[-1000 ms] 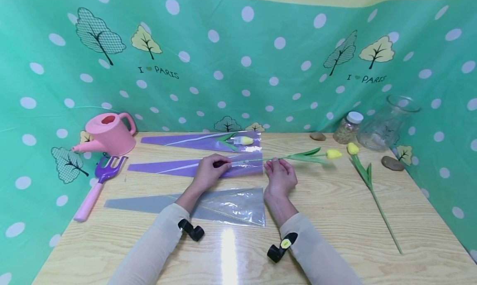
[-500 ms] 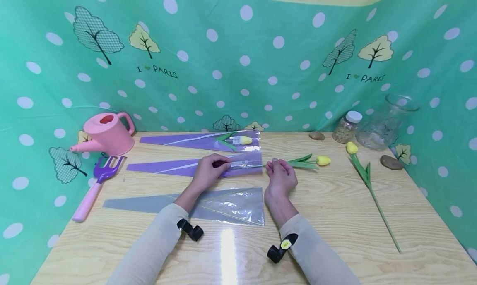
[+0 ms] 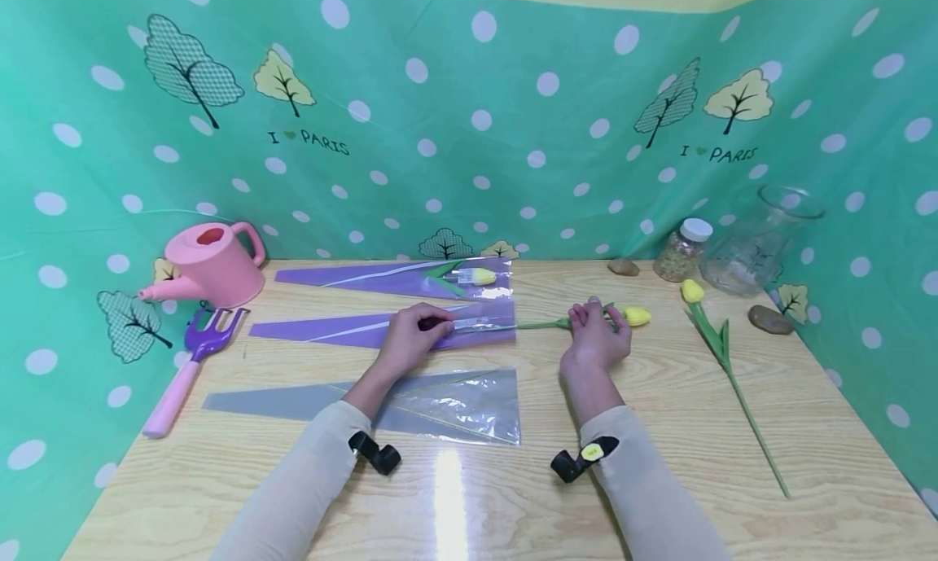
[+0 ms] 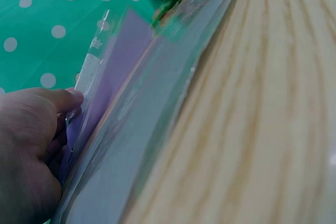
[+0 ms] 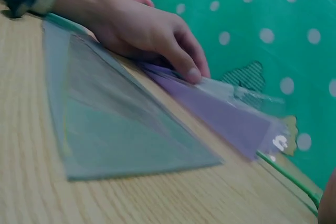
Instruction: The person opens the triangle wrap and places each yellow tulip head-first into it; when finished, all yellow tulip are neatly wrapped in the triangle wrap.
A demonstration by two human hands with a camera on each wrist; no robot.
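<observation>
My left hand point(image 3: 414, 333) pinches the clear upper film of the middle purple flower sleeve point(image 3: 315, 330), thumb on top in the left wrist view. That lifts the film off the purple backing point(image 4: 123, 51). A yellow artificial tulip point(image 3: 636, 316) lies in line with the sleeve, its stem point(image 3: 538, 326) running into the mouth, as the right wrist view also shows. Around the tulip's leaves, just below the bloom, are the curled fingers of my right hand point(image 3: 597, 337); they partly hide the leaves.
Behind lies a purple sleeve point(image 3: 352, 278) with a tulip inside; in front, a grey sleeve point(image 3: 293, 400). A pink watering can point(image 3: 220, 268) and hand fork point(image 3: 183, 382) are left. At right are another tulip point(image 3: 747, 414), a jar point(image 3: 677, 256), a glass vase point(image 3: 747, 252) and stones point(image 3: 769, 319).
The tulip has slid left, its stem going deeper into the sleeve. My right hand has then shifted right along it, from the stem to the leaves. The left hand has stayed put.
</observation>
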